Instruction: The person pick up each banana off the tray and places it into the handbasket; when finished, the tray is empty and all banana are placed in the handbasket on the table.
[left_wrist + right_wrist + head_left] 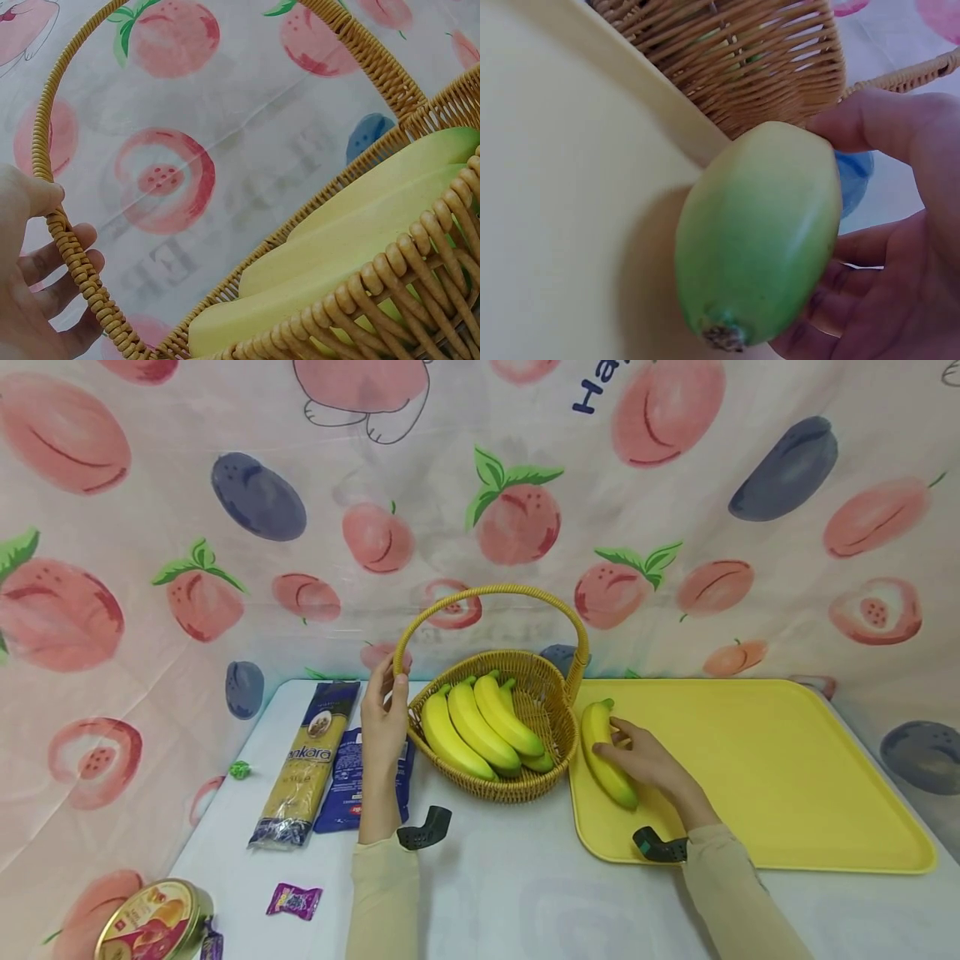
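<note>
A woven basket (557, 714) with a tall arched handle (491, 591) stands in the middle of the table. Several bananas (465, 727) lie inside it, side by side. My left hand (384, 718) holds the left side of the handle; in the left wrist view its thumb (46, 196) lies on the wicker and the fingers pass behind. Just right of the basket, my right hand (654, 760) grips one more banana (597, 747) between thumb and fingers, over the yellow tray's (757, 777) left edge. The right wrist view shows its green tip (754, 247); whether it touches the tray I cannot tell.
Left of the basket lie a pasta packet (306, 768) and a dark blue packet (345, 789). Nearer the front left are a purple wrapped candy (295, 901) and a round tin (153, 922). A fruit-printed cloth (450, 468) hangs behind the table.
</note>
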A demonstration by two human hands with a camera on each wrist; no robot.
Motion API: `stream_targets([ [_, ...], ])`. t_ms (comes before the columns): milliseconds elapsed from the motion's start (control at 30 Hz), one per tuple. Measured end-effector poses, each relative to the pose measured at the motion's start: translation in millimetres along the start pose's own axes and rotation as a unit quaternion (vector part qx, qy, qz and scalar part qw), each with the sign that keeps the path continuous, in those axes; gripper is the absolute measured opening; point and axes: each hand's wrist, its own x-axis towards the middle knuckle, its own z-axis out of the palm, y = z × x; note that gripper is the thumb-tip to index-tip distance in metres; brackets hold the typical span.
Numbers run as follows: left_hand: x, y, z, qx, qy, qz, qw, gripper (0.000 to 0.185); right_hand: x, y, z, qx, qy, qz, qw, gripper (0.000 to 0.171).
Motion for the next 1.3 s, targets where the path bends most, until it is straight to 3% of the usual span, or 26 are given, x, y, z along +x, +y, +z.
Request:
stream_targets([
  [267,1.2,2.5,-0.4,-0.005,-0.005,-0.013,0.9999,0.039,-18,-6,-4,-0.007,0.006,-0.023,1.000,0.081],
  [500,-7.0,31.0,-1.0,0.000,-0.012,-0.013,0.9998,0.040,-33,-14,-5,-0.008,0.012,-0.052,0.999,0.080],
  [600,-8.0,32.9,-0.9,-0.002,-0.014,-0.011,0.9998,0.040,-41,-15,-4,-0.019,0.020,-0.067,0.997,0.079],
  [1067,-7.8,32.9,-0.3,-0.008,-0.017,-0.011,0.9998,0.040,-73,-21,-9,-0.053,0.019,-0.131,0.990,0.069],
  [1167,-7.3,30.0,-0.4,-0.011,-0.015,-0.007,0.9998,0.040,-76,-21,-10,-0.056,0.014,-0.152,0.987,0.064],
  [1300,-3.4,13.5,-0.3,-0.016,-0.011,-0.003,0.9998,0.039,-79,-25,-12,-0.054,0.016,-0.181,0.982,0.055],
])
